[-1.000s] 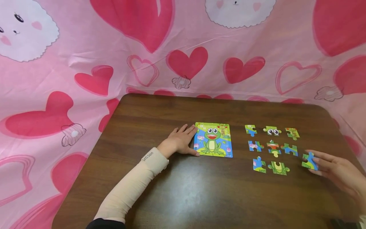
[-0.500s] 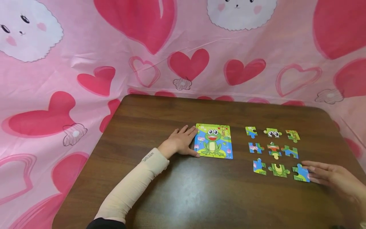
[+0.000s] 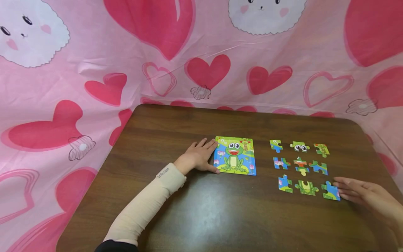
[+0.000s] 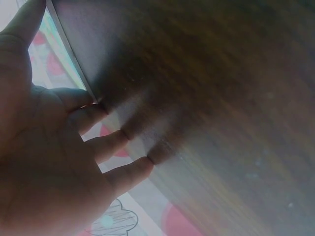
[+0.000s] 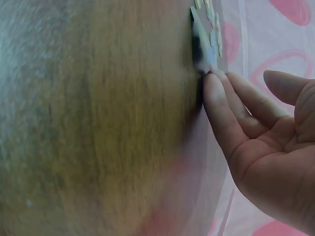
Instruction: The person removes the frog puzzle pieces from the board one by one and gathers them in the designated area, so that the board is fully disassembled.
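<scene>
In the head view, a frog picture card [image 3: 234, 155] lies flat on the table [image 3: 195, 210]. My left hand [image 3: 199, 155] rests beside it with fingers spread, its fingertips and thumb at the card's left edge. Several loose frog jigsaw pieces lie to the right in three rows, slightly apart. The lower right corner piece [image 3: 331, 190], blue and green, lies flat at the end of the nearest row. My right hand [image 3: 366, 196] touches that piece's right edge with nearly straight fingertips. The right wrist view shows the fingers [image 5: 215, 93] against the piece, low over the tabletop.
The middle row has a piece with the frog's mouth [image 3: 301, 166]; above it is a piece with eyes [image 3: 299, 146]. A frog-belly piece [image 3: 306, 188] lies left of the corner piece. A pink heart-patterned cloth [image 3: 236, 42] hangs behind the table.
My right hand has brought the corner jigsaw piece left and down onto the table, at the end of the nearest row. Its fingers have loosened from it. The left hand stays put.
</scene>
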The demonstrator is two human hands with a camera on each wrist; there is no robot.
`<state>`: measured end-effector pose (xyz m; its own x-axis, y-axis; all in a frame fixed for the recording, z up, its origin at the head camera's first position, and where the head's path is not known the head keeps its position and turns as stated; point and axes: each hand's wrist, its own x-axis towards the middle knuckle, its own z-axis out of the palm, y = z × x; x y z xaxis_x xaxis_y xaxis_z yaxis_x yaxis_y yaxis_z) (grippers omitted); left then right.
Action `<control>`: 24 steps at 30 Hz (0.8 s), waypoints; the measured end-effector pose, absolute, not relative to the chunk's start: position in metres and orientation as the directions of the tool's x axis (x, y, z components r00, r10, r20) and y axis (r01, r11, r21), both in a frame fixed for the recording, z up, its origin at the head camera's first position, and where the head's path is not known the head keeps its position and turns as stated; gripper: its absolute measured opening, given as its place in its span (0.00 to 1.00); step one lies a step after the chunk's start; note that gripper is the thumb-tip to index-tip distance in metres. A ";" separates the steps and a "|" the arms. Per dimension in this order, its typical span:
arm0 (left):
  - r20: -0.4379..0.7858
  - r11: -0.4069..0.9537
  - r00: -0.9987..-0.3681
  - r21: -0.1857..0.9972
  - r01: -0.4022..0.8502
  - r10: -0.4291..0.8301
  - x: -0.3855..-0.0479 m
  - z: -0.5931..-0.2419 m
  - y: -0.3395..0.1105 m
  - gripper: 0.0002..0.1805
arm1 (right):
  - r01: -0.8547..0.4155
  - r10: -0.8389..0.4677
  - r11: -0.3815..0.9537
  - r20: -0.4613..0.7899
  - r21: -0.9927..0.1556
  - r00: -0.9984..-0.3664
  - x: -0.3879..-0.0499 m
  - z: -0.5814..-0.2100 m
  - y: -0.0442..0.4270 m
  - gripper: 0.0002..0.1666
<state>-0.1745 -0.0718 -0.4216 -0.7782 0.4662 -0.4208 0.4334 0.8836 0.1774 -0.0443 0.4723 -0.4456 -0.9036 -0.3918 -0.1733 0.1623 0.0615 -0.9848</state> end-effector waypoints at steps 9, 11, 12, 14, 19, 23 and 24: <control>-0.421 0.885 -0.780 0.180 0.429 0.464 -0.176 -0.421 -0.071 0.64 | 0.079 -0.306 0.239 -0.152 -0.968 -0.940 -0.045 -0.436 0.469 0.28; -0.424 0.886 -0.780 0.181 0.426 0.461 -0.176 -0.422 -0.071 0.64 | 0.058 -0.242 0.346 -0.148 -0.937 -0.959 -0.046 -0.432 0.465 0.24; -0.425 0.887 -0.779 0.182 0.425 0.461 -0.176 -0.422 -0.072 0.64 | 0.040 -0.220 0.394 -0.136 -0.918 -0.966 -0.047 -0.430 0.462 0.22; -0.422 0.885 -0.778 0.192 0.425 0.465 -0.176 -0.422 -0.072 0.64 | -0.001 -0.190 0.458 -0.097 -0.889 -0.977 -0.049 -0.424 0.457 0.21; -0.392 0.879 -0.787 0.219 0.423 0.476 -0.177 -0.421 -0.076 0.63 | -0.050 -0.132 0.569 -0.031 -0.821 -0.991 -0.057 -0.404 0.433 0.19; -0.319 0.885 -0.828 0.223 0.408 0.462 -0.176 -0.419 -0.079 0.58 | -0.036 -0.061 0.702 -0.010 -0.711 -0.998 -0.065 -0.387 0.404 0.21; -0.288 0.888 -0.843 0.227 0.400 0.454 -0.176 -0.419 -0.079 0.57 | -0.031 -0.042 0.737 0.000 -0.675 -0.999 -0.067 -0.384 0.397 0.22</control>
